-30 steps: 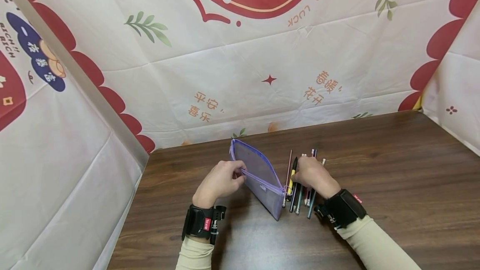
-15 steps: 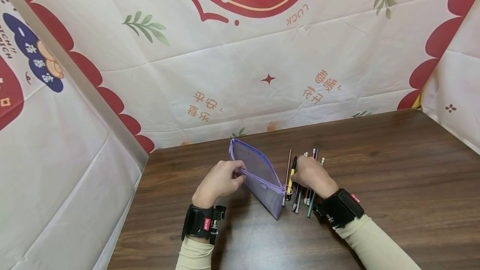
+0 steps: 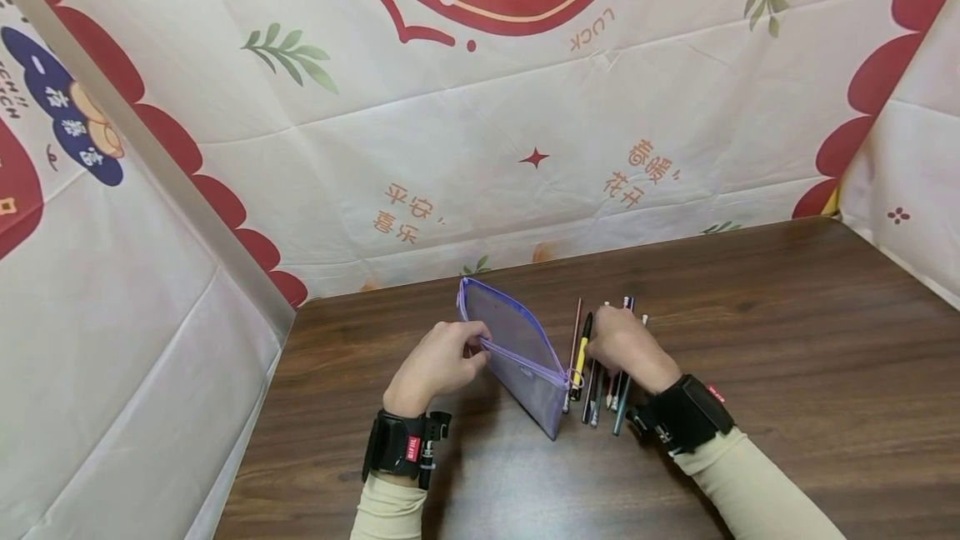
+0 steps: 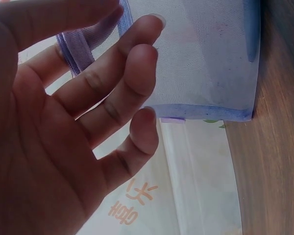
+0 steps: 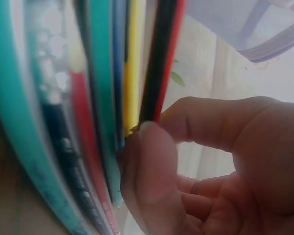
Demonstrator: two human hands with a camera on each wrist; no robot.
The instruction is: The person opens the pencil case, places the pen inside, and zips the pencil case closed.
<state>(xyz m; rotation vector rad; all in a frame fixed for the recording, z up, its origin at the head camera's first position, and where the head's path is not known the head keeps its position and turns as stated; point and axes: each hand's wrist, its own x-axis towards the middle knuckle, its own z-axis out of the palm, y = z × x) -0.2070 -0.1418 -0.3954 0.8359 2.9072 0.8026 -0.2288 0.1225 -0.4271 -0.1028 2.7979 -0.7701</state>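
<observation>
A purple mesh zip pencil pouch (image 3: 531,394) stands unzipped on the table. My left hand (image 3: 441,363) pinches the near edge of its opening; in the left wrist view, the other fingers curl loosely beside the mesh (image 4: 201,58). A long blue shape (image 4: 253,29) shows at the pouch's bottom edge. My right hand (image 3: 632,348) is over a row of pencils just right of the pouch. In the right wrist view, its thumb and forefinger pinch a black-and-red pencil (image 5: 161,58). Beside that are a yellow pencil or pen (image 5: 133,63) and several teal, red and dark pencils (image 5: 102,83).
A yellow-and-black pen (image 3: 581,357) and a thin reddish pencil (image 3: 576,332) lie between the pouch and my right hand. The brown wooden table (image 3: 787,357) extends to both sides. A printed white cloth (image 3: 487,132) hangs behind its far edge.
My right hand has shifted slightly among the pencils, and a few under it have moved a little. My left hand and the pouch hold nearly still.
</observation>
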